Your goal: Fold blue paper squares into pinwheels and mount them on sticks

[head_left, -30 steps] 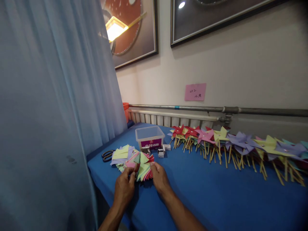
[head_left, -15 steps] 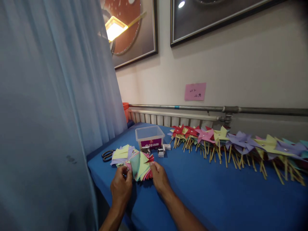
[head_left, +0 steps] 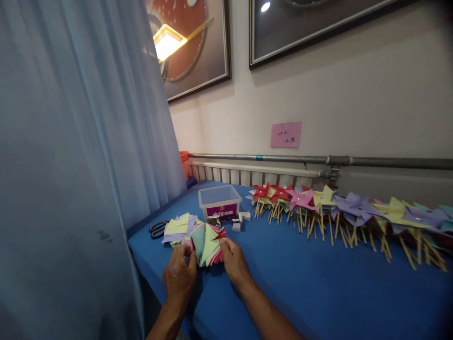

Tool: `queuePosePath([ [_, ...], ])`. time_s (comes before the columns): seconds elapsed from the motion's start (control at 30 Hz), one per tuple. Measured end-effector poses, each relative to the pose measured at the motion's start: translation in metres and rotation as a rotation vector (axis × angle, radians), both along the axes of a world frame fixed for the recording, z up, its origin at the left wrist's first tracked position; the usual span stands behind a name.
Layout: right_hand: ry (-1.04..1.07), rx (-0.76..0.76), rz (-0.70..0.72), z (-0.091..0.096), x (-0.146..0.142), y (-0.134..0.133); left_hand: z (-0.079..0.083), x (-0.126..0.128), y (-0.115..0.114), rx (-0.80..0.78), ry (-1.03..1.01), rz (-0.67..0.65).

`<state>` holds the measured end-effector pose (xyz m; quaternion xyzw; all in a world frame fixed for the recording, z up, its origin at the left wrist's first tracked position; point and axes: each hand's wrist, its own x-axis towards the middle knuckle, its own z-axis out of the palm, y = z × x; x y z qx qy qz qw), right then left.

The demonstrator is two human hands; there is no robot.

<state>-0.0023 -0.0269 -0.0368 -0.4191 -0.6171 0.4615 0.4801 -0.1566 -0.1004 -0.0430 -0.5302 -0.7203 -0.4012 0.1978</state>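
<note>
A pile of folded coloured paper pieces [head_left: 184, 229], green, yellow, pink and purple, lies on the blue table [head_left: 318, 288] near its left end. My left hand [head_left: 180, 278] pinches a pale green folded piece [head_left: 198, 238] at the front of the pile, lifting its edge. My right hand [head_left: 234, 262] rests with its fingertips closed on the pink and red sheets [head_left: 219, 255] at the pile's right side.
A clear plastic box [head_left: 220, 201] and small white boxes [head_left: 239, 221] sit behind the pile. Black scissors [head_left: 158, 228] lie at the left. A long row of finished paper pinwheels on sticks [head_left: 347, 215] runs along the wall. A blue curtain [head_left: 71, 165] hangs on the left.
My left hand has slid slightly left and peeled a green piece up from the pile. My right hand has stayed in place on the stack.
</note>
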Motion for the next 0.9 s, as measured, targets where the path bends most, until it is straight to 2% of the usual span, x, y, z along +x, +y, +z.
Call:
queuePosePath([
  [0.23,0.006,0.01,0.008,-0.003,-0.001,0.001,0.003,0.0,0.0,-0.108,0.179,0.003],
  [0.33,0.025,0.021,0.019,-0.003,-0.001,0.001,0.01,0.003,-0.003,-0.148,0.117,-0.076],
  [0.43,0.021,0.032,0.015,-0.001,-0.001,-0.001,0.025,0.005,-0.003,-0.239,-0.03,-0.148],
  [0.53,0.001,0.053,0.016,0.002,0.001,-0.004,0.043,0.006,0.001,-0.412,-0.123,-0.094],
  [0.67,-0.051,0.057,0.007,0.006,0.002,-0.007,0.058,0.008,0.006,-0.579,0.006,0.013],
  [0.8,-0.064,0.067,-0.018,0.005,0.002,-0.006,0.054,0.01,0.004,-0.56,0.144,-0.011],
  [0.9,-0.077,0.057,-0.038,0.003,0.001,-0.005,0.049,0.006,0.003,-0.453,0.076,-0.045],
])
